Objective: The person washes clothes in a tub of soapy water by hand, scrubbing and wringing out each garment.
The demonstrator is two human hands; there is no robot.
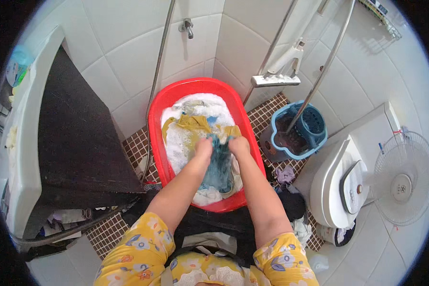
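A red plastic tub (214, 83) stands on the floor before me, holding white suds and wet clothes. My left hand (204, 146) grips one side of a dark teal wet cloth (218, 171), and my right hand (238, 146) grips its other side. The cloth hangs between my hands and spreads down toward the near end of the tub. Just beyond my hands, a mustard-yellow garment (193, 122) lies in the foam. At the tub's far end there is a pale garment (193, 104). My fingertips are partly hidden by the cloth.
Right of the tub stand a blue mop bucket (296, 155) with a pole in it, a white toilet (332, 200) and a fan (402, 178). A squeeze mop (275, 80) leans at the wall. A shower hose (153, 89) hangs left, beside a dark cabinet (82, 132). Clothes (285, 175) lie on the floor.
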